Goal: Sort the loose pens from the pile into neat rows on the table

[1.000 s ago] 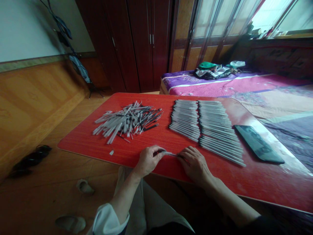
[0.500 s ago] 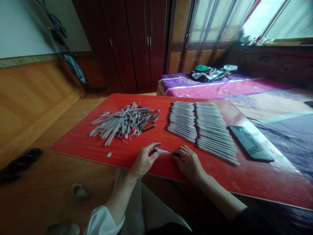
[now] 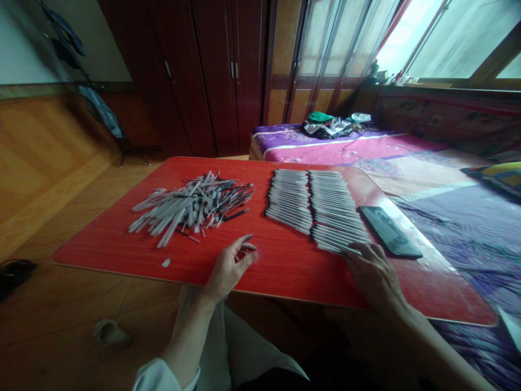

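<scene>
My left hand hovers over the front of the red table, its fingers loosely curled, the thumb apart, nothing held. My right hand has its fingertips on a slim white stick at the near end of the right-hand column. Two columns of such slim white sticks with dark left ends lie side by side, the left column and the right column. To the left is a loose pile of whitish strips and thin dark pieces.
A dark phone lies right of the columns, near my right hand. A small white scrap is near the table's front left edge. Beyond the table stands a bed with folded cloths. A slipper sits on the floor.
My right hand has moved right, carrying the white stick from between both hands to the near end of the right column. My left hand has let go of it. The view has turned slightly right.
</scene>
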